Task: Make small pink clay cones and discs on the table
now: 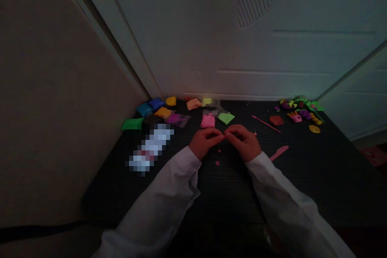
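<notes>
My left hand [204,142] and my right hand [244,141] meet fingertip to fingertip over a dark table [302,177], both pinched on a tiny pink bit of clay [224,136] between them. Two small pink clay crumbs [217,163] lie on the table just below my hands. A pink clay packet [207,121] and a green clay packet [226,118] sit just beyond my fingers. A pink plastic modelling tool [278,152] lies right of my right wrist.
Several coloured clay packets [157,109] line the far left of the table by a white cabinet door [242,48]. A thin pink stick [266,123], a brown clay lump [276,120] and finished clay figures [302,109] are at the far right. A blurred packet [151,149] lies left.
</notes>
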The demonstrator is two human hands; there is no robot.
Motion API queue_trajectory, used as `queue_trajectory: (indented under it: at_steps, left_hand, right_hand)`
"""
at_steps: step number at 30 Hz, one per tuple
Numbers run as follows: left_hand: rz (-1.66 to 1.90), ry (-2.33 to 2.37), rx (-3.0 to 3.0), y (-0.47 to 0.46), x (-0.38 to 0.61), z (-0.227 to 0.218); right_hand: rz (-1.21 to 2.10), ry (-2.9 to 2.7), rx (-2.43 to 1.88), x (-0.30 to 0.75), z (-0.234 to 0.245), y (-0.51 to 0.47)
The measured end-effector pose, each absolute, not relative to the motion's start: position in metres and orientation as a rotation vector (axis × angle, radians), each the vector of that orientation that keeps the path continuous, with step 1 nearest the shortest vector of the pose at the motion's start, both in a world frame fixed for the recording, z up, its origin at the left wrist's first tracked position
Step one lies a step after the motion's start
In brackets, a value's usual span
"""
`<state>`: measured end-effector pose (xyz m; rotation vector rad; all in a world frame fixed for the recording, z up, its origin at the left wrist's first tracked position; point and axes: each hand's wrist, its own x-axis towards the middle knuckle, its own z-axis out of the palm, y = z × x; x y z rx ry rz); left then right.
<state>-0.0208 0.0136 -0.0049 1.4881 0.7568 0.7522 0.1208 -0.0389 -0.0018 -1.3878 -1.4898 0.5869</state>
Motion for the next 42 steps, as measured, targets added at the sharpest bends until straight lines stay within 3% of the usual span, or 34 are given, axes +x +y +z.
queue_trajectory:
  at_steps: [42]
  left_hand:
    - [0.820,0.730,1.356,0.0125,-0.0200,-0.0081]
  right_hand:
    - [0.588,-1.456,-1.389,0.1183,-0.0010,-0.0431]
